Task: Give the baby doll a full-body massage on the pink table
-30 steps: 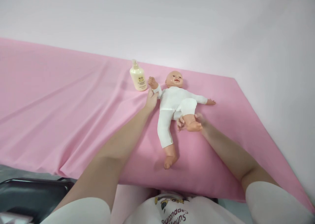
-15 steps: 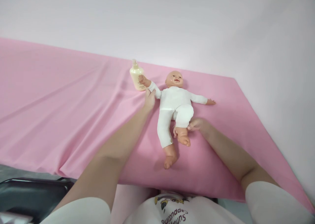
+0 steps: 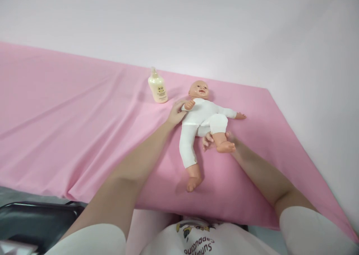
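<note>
A baby doll (image 3: 198, 112) with a white cloth body lies on its back on the pink-covered table (image 3: 241, 195), head away from me. My left hand (image 3: 177, 112) is closed round the doll's arm on the left, which is bent in over its chest. Under the raised leg on the right, my right hand (image 3: 209, 141) holds the lower leg, fingers showing on its left side and the thumb on its right. The other leg lies stretched toward me. Part of my right palm is hidden behind the doll's leg.
A cream-coloured pump bottle (image 3: 158, 87) with a printed label stands left of the doll's head. Folds run through the pink cloth on the left. A black chair (image 3: 33, 221) is at the lower left, and a pale wall (image 3: 168, 27) rises behind the table.
The doll's left-side arm has gone from reaching out before the bottle to folded over its chest, with my left hand on it. My right hand has raised its held leg and swung it right.
</note>
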Motion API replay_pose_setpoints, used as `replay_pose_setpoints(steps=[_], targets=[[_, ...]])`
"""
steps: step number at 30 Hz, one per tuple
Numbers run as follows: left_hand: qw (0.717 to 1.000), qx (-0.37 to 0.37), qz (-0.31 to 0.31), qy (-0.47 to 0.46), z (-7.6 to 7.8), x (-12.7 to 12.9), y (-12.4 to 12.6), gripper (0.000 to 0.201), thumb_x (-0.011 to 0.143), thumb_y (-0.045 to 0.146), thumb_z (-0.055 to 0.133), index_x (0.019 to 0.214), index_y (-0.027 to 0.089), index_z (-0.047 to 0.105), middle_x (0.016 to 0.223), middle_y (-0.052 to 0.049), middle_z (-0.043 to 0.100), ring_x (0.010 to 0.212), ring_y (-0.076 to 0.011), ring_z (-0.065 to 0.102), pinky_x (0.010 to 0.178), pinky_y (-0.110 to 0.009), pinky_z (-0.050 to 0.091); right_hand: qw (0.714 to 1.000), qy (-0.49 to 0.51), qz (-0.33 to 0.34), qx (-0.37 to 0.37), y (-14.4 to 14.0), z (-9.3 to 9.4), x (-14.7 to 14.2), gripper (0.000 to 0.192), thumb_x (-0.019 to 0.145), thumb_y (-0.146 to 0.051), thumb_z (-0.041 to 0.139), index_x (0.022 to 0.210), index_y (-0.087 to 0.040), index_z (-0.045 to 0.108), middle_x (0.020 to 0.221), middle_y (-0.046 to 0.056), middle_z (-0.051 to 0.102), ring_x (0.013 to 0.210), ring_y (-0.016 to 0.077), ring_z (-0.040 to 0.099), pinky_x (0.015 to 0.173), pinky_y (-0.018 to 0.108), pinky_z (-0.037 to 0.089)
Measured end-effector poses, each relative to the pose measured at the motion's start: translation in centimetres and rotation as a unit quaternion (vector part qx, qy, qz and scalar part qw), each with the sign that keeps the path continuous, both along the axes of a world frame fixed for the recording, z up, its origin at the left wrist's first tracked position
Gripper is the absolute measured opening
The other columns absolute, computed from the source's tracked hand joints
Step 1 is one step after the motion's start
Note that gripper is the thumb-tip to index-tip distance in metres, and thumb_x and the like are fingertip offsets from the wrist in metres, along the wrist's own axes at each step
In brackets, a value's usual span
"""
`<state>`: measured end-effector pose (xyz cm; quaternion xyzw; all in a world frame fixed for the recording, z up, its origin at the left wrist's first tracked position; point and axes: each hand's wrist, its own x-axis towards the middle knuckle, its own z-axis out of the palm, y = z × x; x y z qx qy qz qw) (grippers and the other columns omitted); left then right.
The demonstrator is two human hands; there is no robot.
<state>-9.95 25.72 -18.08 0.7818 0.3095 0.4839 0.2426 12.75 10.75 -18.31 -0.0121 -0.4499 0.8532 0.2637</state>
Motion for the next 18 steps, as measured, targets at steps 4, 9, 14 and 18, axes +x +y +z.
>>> replay_pose_setpoints(steps=[4, 9, 14, 18], targets=[[0.996, 0.053, -0.037, 0.053, 0.8, -0.2, -0.6, 0.038, 0.088, 0.044, 0.055, 0.112, 0.020, 0.072, 0.122, -0.012, 0.074, 0.118, -0.0306, 0.064, 0.114, -0.050, 0.042, 0.999, 0.003, -0.053, 0.003, 0.5, 0.8, 0.1, 0.057, 0.069, -0.069, 0.078, 0.086, -0.018, 0.058, 0.091, 0.005, 0.061, 0.094, 0.0247, 0.067, 0.095, 0.042, 0.054], [0.996, 0.037, -0.014, 0.075, 1.0, 0.0, -0.7, 0.035, 0.084, 0.039, 0.058, 0.111, 0.022, 0.073, 0.124, -0.010, 0.074, 0.120, -0.0303, 0.063, 0.114, -0.049, 0.041, 0.980, -0.051, -0.182, -0.063, 0.7, 1.5, 0.1, 0.046, 0.082, -0.062, 0.068, 0.089, -0.017, 0.059, 0.091, 0.005, 0.062, 0.086, 0.0213, 0.066, 0.086, 0.038, 0.056], [0.996, 0.031, -0.007, 0.081, 0.7, 0.0, -0.6, 0.034, 0.083, 0.037, 0.060, 0.112, 0.022, 0.072, 0.125, -0.009, 0.074, 0.121, -0.0298, 0.063, 0.115, -0.049, 0.040, 0.976, -0.064, -0.194, -0.076, 0.7, 1.2, 0.0, 0.048, 0.083, -0.065, 0.064, 0.086, -0.018, 0.057, 0.089, 0.005, 0.062, 0.082, 0.0222, 0.066, 0.082, 0.039, 0.056], [0.996, 0.030, -0.003, 0.078, 0.6, 0.0, -0.5, 0.034, 0.083, 0.035, 0.060, 0.112, 0.022, 0.072, 0.125, -0.010, 0.074, 0.122, -0.0296, 0.063, 0.114, -0.049, 0.040, 0.974, -0.078, -0.201, -0.061, 0.4, 1.6, -0.1, 0.051, 0.085, -0.067, 0.061, 0.090, -0.016, 0.059, 0.089, 0.006, 0.062, 0.084, 0.0213, 0.065, 0.085, 0.038, 0.055]])
